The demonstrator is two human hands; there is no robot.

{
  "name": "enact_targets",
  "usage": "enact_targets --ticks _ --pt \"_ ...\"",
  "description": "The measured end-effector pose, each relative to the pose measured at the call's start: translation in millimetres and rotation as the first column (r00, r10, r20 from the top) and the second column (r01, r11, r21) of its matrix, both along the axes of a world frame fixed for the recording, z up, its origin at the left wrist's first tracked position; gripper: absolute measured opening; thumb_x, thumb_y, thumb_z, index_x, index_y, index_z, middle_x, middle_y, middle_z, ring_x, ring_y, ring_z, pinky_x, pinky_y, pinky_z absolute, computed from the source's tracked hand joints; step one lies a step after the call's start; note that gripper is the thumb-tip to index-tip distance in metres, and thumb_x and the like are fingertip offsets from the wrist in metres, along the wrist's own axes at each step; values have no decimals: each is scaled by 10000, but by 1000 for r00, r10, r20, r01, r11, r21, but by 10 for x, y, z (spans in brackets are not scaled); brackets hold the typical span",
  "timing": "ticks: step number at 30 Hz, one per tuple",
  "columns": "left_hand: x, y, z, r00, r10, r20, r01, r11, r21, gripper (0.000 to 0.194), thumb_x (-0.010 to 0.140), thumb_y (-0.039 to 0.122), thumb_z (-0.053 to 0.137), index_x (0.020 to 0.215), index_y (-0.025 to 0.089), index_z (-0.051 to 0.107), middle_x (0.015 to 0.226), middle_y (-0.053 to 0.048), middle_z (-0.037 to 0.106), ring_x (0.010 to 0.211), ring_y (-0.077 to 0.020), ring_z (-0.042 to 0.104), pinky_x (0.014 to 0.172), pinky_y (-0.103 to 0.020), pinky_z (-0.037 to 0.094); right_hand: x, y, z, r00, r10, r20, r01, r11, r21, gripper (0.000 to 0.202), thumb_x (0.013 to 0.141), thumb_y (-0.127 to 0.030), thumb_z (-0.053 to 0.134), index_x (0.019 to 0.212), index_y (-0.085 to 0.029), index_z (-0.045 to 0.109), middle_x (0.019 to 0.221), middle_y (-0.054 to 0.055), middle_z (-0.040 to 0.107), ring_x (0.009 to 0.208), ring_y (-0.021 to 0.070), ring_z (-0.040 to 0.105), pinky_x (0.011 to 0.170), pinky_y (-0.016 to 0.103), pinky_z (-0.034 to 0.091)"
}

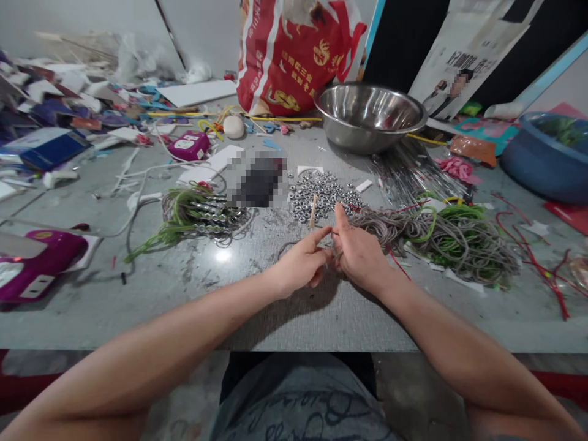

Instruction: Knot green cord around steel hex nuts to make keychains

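My left hand (303,262) and my right hand (361,252) meet just in front of a pile of small silver beads (316,193). The left fingers are curled, with the index finger stretched toward the right hand. A thin grey cord runs between the fingertips, and a loop of it shows beside the left hand. My right hand is closed around the cord with its thumb raised; its inner fingers are partly hidden. A small wooden stick (313,211) stands at the beads. To the right lies a bundle of grey and green cords (459,239); on the left, a beaded cord bundle (197,214).
A steel bowl (370,119) stands behind the beads, beside a red bag (294,61). A blue basin (546,162) is at the far right. Purple devices (43,263) with white cables lie left. Scraps crowd the back left. Red cords (554,282) lie right.
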State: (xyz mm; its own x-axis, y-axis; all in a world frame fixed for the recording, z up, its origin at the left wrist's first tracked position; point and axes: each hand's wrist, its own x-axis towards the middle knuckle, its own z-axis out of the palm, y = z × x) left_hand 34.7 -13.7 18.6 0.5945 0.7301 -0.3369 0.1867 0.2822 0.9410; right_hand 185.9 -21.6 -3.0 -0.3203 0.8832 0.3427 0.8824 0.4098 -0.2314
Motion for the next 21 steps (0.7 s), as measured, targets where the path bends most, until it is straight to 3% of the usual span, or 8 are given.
enact_targets --ticks 3,5,8,12,14,17,21 --pt "-37 35 52 997 5 75 -2 999 -36 460 865 150 393 1322 142 346 446 95 385 339 -46 280 348 -174 199 27 13 23 998 -5 -68 -2 994 -106 563 885 -276 296 1421 -124 217 825 106 678 683 213 592 637 342 463" --pt "-97 92 107 990 79 119 -78 997 -12 416 847 136 426 1262 140 407 433 111 280 354 -43 231 362 -177 176 77 38 29 992 -25 -123 9 991 -130 529 877 -272 318 1392 -153 297 916 110 682 761 220 614 676 347 467" --pt "-244 231 211 951 244 190 -260 964 60 312 816 122 464 1123 163 500 479 98 269 374 -35 203 372 -194 133 177 83 35 978 -51 -201 21 989 -147 442 845 -235 370 1276 -192 460 1019 94 668 851 211 619 730 341 457" --pt "-461 445 339 839 480 255 -530 827 188 236 790 49 434 964 179 526 478 93 228 388 -36 174 387 -204 105 249 99 74 949 -32 -313 -42 972 -229 276 837 -302 435 1035 -194 594 756 30 652 669 165 580 633 291 417" --pt "-527 511 374 821 511 256 -566 788 243 243 787 28 422 947 183 518 469 96 209 387 -37 165 392 -206 106 241 83 110 911 9 -412 -129 956 -264 217 836 -343 460 872 -186 607 660 0 589 601 130 521 589 262 379" --pt "-564 544 395 841 507 187 -540 777 324 255 778 15 422 954 171 521 459 97 239 382 -38 179 389 -209 120 230 61 162 796 -8 -605 -269 891 -366 225 819 -371 500 710 -183 559 562 -42 467 517 87 410 518 231 320" --pt "-618 592 388 818 561 124 -550 704 449 280 777 36 427 998 176 526 442 95 267 374 -52 207 388 -226 133 298 80 192 566 -207 -798 -488 697 -526 299 788 -463 540 670 -188 526 460 -84 364 412 61 281 421 214 216"
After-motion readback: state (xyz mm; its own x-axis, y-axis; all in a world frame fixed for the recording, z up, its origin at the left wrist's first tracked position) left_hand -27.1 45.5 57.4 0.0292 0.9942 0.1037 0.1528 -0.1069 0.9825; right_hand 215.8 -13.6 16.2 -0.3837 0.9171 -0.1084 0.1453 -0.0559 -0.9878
